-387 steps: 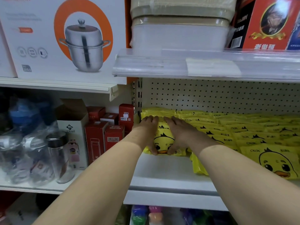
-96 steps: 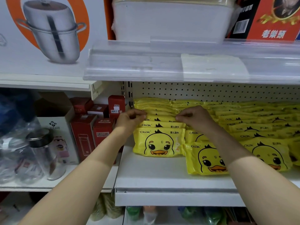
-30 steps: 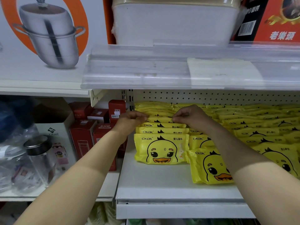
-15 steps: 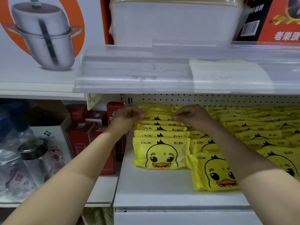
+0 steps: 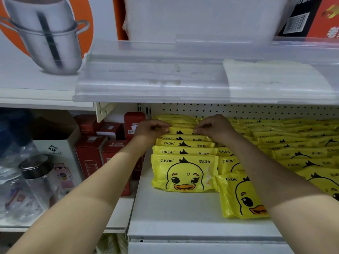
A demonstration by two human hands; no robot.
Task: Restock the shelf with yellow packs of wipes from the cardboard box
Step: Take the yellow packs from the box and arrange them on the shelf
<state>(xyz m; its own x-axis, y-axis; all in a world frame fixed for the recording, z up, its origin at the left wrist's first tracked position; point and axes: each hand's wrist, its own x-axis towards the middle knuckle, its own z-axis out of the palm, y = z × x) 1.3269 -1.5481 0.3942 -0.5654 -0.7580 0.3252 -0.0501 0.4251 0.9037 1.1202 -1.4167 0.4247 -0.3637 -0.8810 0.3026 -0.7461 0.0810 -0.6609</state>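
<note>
Yellow pack [image 5: 181,130] — face hidden — pinched by left hand [image 5: 150,128], right hand [image 5: 216,128].

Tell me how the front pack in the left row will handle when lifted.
Front pack probably soft and floppy: its film is wrinkled and its sides bulge. Likely slick, since the wrapper is glossy. Leaning on the row behind, it may flop forward if that row shifts.

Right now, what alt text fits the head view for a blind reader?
The left hand and right hand pinch the top edge of a yellow pack of wipes in the leftmost row on a white shelf. Beside it stand red boxes.
</note>
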